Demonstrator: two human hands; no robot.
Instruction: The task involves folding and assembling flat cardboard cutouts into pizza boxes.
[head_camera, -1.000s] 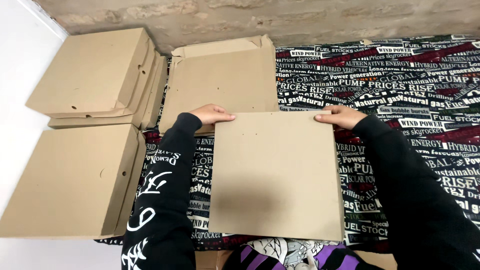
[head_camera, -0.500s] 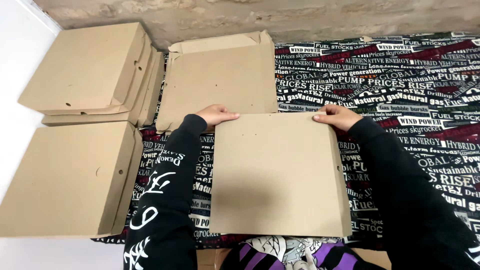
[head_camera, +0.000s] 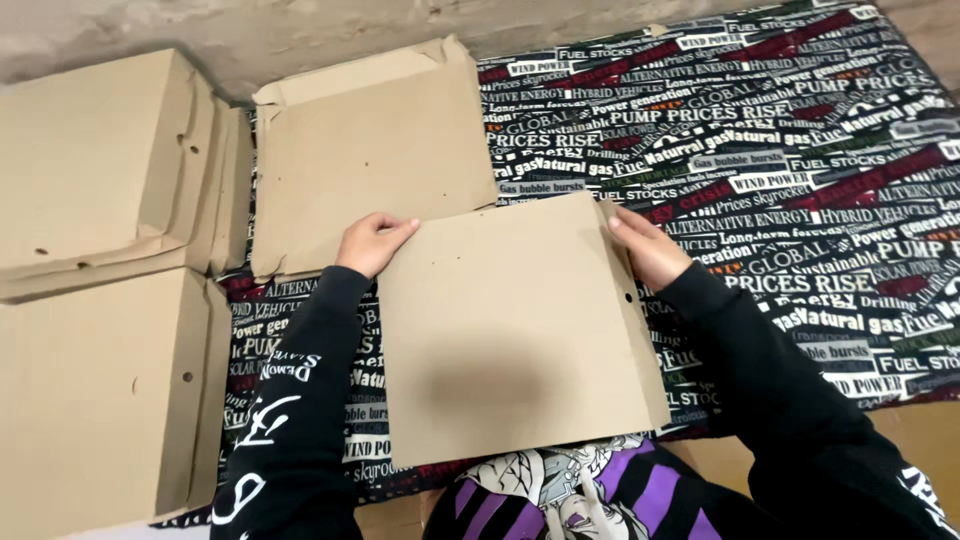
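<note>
Cardboard sheet flat in front of person, centre, on black printed cloth. L hand grips its top-left corner, R hand grips top-right edge. Open flat box just behind sheet. Folded boxes stacked at left, another below.

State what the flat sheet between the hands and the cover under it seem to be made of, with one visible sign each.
Flat sheet: seemingly plain brown cardboard, matt; it keeps flat and stiff with straight cut edges and small punched holes near its right edge.
Patterned cover: probably printed cloth or a thin mat, dark with lettering all over; the look leaves it open.
</note>
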